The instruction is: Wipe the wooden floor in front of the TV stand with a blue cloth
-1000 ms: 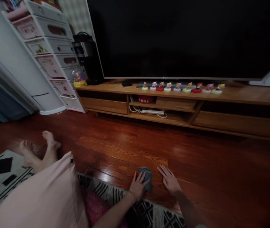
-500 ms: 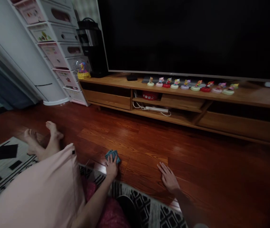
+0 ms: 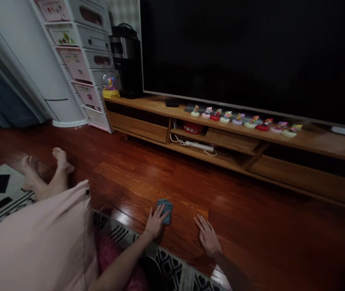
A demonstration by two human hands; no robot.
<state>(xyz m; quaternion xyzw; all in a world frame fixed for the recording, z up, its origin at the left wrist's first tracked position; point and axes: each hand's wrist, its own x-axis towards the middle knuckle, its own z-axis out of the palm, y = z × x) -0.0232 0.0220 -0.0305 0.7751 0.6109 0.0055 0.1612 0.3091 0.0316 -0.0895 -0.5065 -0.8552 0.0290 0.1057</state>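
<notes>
The left hand [image 3: 154,221], fingers spread flat on the blue cloth [image 3: 165,210], has slid it rightward toward the flat, splayed right hand [image 3: 207,237].

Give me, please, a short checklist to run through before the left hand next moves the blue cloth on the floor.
1. Left hand on the blue cloth: ok, fingers lie flat on it.
2. Blue cloth on the wooden floor, off the patterned rug: ok.
3. Right hand flat on the floor, apart from the cloth: ok.
4. Boards ahead, up to the TV stand, free of things: ok.
5. Cloth damp or dry: cannot tell.
</notes>
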